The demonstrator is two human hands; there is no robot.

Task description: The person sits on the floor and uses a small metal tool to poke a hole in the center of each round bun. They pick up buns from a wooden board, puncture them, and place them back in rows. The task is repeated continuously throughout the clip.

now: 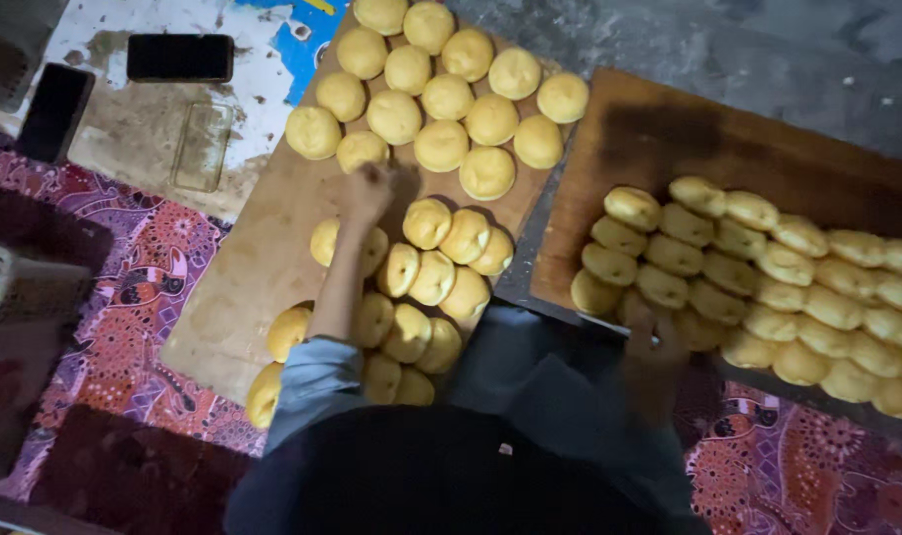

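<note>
Reaching out over a pale wooden board (243,287), the left hand (369,190) sits among round yellow dough balls (441,146), its fingers drawn together near one ball (362,151) at the edge of the far cluster; whether it actually grips that ball is not clear. More dough balls lie in a second group (433,277) just beside and under the forearm, which crosses over several of them. The right hand (652,337) rests at the near edge of a darker wooden board (659,139), touching the closest of the flattened dough pieces (768,287) packed in rows there; its fingers are in shadow, so their state cannot be told. Between the boards runs a narrow grey gap. Two dark phones (180,56) and a clear case (202,147) lie on the floor to the left, beside a patterned red cloth (134,287).
</note>
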